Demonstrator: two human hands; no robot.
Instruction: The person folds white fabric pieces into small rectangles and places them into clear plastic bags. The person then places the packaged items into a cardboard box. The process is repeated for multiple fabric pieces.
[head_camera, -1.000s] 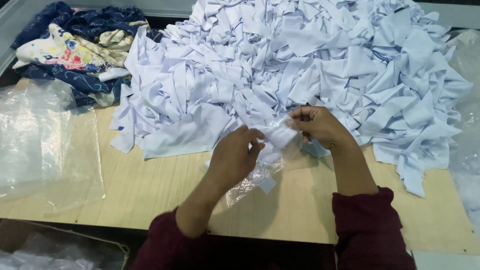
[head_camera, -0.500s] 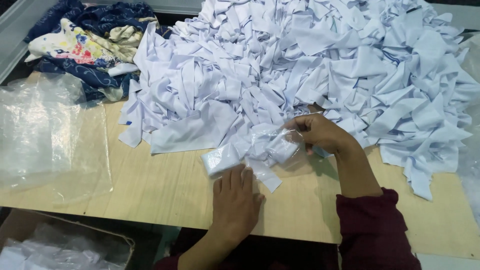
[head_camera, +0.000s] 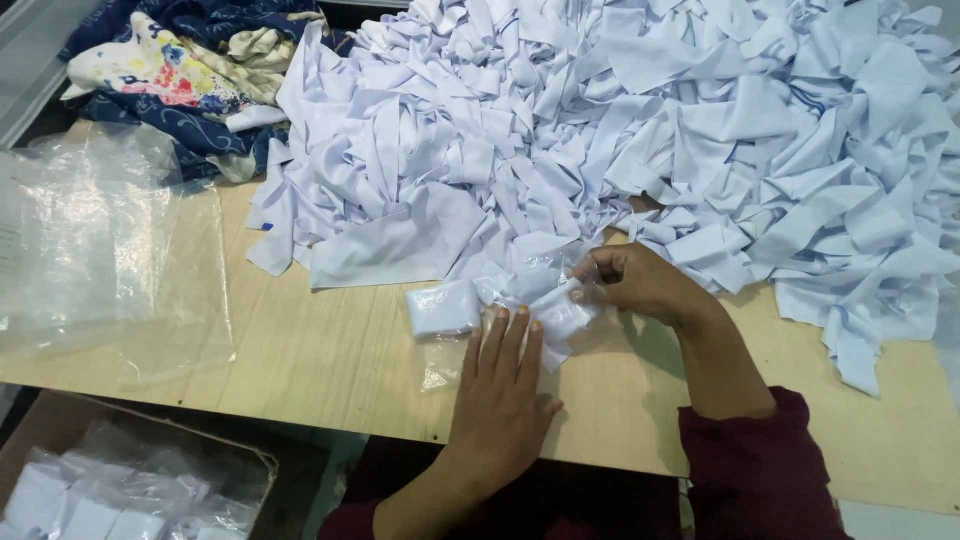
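One head-worn view looks steeply down and forward from close above the pale wooden worktop (head_camera: 300, 350); its near edge lies at 6 o'clock, the heap of white cloth strips (head_camera: 620, 130) toward 12.

Bright, even overhead light, cool white cast. Soft short shadow under right hand (head_camera: 640, 285) and its wrist, falling toward the near table (head_camera: 330, 350) edge; faint one beside left hand (head_camera: 500, 390). White fabric pile (head_camera: 600, 130) beyond the hands nearly blown out, folds low contrast. Glare patches on clear plastic sheet (head_camera: 100, 250) far left of left hand. Focus decent at centre, slight softness/compression throughout. Corners stretched by wide lens. Box (head_camera: 130, 490) below-left of left hand dim.
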